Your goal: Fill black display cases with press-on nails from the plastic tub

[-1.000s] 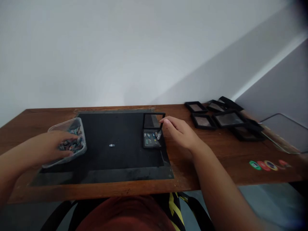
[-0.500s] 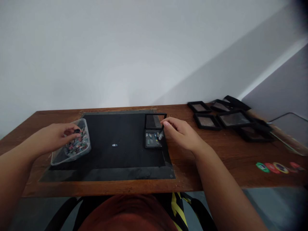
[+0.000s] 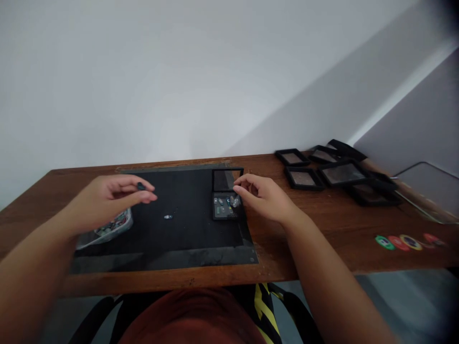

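Note:
Above the right part of a clear plastic tub (image 3: 125, 224) of small mixed pieces, my left hand (image 3: 114, 196) pinches a small dark piece (image 3: 141, 186) between thumb and fingers. My right hand (image 3: 260, 193) is closed at the right side of an open black case (image 3: 213, 208), its fingertips pressed together near the hinge; whatever they grip is too small to make out. The case's see-through lid (image 3: 223, 180) stands raised, and several small shiny pieces (image 3: 220, 209) lie inside. One small whitish-blue piece (image 3: 168, 217) rests on the black mat (image 3: 186, 234) between tub and case.
Several black frames with clear panes (image 3: 342, 173) are piled at the back right of the wooden table (image 3: 272, 239). Round coloured badges (image 3: 410, 242) lie near the right front edge. A wall rises behind the table.
My left hand has moved right and up from inside the tub, with the dark piece in its fingers. My right hand stays by the case. The view has shifted slightly.

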A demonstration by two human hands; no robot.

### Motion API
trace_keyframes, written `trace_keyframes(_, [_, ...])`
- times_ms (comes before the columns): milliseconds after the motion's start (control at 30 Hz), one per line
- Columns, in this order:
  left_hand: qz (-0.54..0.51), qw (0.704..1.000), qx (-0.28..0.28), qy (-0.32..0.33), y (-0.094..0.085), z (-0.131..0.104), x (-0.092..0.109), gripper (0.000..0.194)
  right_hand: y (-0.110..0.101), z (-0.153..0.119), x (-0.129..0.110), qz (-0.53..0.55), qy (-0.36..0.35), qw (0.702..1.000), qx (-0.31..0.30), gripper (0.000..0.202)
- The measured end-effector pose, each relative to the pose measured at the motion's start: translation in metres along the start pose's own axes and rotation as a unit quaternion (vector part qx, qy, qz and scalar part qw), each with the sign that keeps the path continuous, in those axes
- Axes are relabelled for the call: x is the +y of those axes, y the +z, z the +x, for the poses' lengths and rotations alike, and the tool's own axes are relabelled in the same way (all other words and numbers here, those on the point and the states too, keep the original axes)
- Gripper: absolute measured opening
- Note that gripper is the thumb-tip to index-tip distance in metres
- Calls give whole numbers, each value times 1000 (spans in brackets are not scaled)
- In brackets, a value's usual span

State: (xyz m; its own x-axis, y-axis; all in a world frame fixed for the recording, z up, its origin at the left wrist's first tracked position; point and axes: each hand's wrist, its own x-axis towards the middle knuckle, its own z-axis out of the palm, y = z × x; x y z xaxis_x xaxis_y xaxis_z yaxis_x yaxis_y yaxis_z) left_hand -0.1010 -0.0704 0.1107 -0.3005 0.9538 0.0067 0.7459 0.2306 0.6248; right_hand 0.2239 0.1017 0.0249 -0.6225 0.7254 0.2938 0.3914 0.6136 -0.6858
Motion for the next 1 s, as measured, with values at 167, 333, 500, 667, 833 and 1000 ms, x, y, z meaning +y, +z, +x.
trace_keyframes(167, [-249, 956, -142, 64, 77, 22, 45, 31, 2, -3, -6, 129, -62, 989, 38, 32])
trace_keyframes(333, [-353, 911, -205, 63, 136, 29, 61, 34, 5, -4, -8, 215, -117, 970, 3, 33])
trace_keyframes(500, [-438, 857, -268, 50, 151, 26, 52, 30, 6, -5, -11, 286, -121, 948, -69, 41])
trace_keyframes(667, [-472, 829, -296, 46, 154, 22, 51, 27, 10, -7, -14, 335, -120, 928, -114, 34])
trace_keyframes(833, [-494, 837, -229, 46, 163, 19, 53, 30, 14, -7, -11, 336, -123, 931, -74, 31])
trace_keyframes(1000, [-502, 840, -205, 31, 166, 18, 52, 40, 13, -6, -9, 287, -110, 950, -61, 28])
